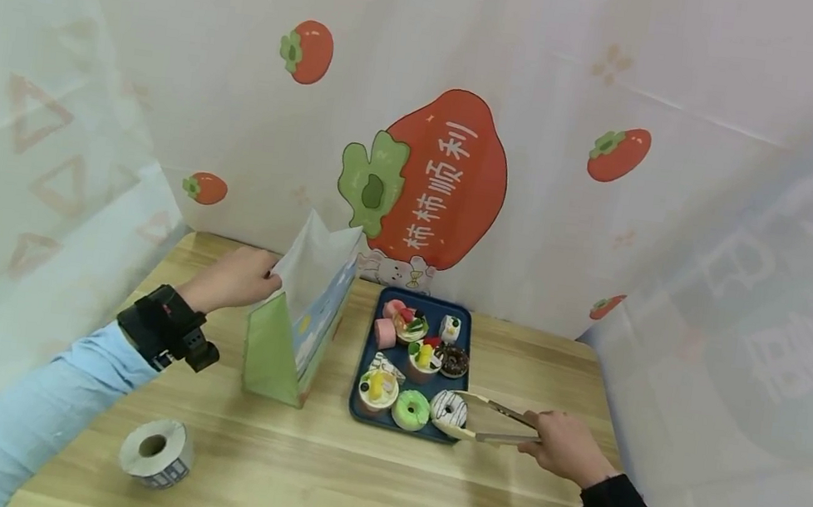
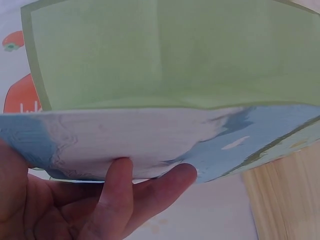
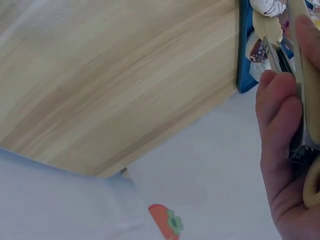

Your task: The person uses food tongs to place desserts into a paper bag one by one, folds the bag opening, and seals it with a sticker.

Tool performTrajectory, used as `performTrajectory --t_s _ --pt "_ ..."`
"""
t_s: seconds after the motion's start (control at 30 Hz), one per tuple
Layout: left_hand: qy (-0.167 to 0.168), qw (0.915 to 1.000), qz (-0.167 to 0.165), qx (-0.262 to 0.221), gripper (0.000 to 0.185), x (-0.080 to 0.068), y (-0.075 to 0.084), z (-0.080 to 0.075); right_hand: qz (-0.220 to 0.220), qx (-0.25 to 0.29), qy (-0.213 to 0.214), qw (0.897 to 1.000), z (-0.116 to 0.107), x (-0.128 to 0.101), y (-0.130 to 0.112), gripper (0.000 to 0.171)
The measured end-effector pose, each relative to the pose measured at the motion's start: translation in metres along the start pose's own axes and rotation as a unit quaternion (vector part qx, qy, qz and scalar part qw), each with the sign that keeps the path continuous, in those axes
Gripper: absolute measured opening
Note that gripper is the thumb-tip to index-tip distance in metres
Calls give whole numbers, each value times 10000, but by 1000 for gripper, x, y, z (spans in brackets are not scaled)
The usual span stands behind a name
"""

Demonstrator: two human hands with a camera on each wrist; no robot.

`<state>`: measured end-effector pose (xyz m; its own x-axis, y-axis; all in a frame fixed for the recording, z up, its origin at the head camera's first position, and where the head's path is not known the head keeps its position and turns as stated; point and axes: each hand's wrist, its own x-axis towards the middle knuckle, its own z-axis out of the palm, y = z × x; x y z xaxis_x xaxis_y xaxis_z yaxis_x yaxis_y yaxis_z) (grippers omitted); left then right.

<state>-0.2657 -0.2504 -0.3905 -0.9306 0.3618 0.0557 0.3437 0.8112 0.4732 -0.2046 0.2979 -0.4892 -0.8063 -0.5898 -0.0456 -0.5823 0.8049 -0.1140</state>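
Observation:
My left hand [image 1: 241,276] pinches the top rim of an upright paper bag [image 1: 297,320], green on its side and blue and white on its face. In the left wrist view the fingers [image 2: 150,185] lie under the bag's wall [image 2: 165,75], with the thumb on the other side. My right hand [image 1: 565,449] grips beige tongs [image 1: 496,421]. Their two arms are spread, with the tips at the right side of a white striped donut [image 1: 447,409]. The donut sits at the near right corner of a dark blue tray [image 1: 431,300]. In the right wrist view the hand [image 3: 282,150] wraps the tongs [image 3: 300,65].
The tray holds several toy pastries, among them a green donut [image 1: 410,410] and a fruit cupcake [image 1: 377,390]. A roll of stickers [image 1: 156,451] lies at the front left of the wooden table [image 1: 350,481]. Printed cloth walls [image 1: 605,226] close in the table's back and sides.

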Motion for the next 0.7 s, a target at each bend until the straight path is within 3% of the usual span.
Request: performTrajectory --t_s 0.17,0.4,0.53,0.7 --pt "-78 10000 6 -54 29 1 2 -2 331 783 -131 9963 -17 -10 3 20" --pt "37 9998 -172 27 36 -6 5 -2 364 1523 496 9864 -48 -17 6 45" --pt "138 9994 -236 201 34 -8 9 -3 97 2012 846 9758 -69 -12 2 42" --pt "273 9975 -139 632 29 -10 18 -9 -418 2034 1275 9699 -97 9 -11 40"
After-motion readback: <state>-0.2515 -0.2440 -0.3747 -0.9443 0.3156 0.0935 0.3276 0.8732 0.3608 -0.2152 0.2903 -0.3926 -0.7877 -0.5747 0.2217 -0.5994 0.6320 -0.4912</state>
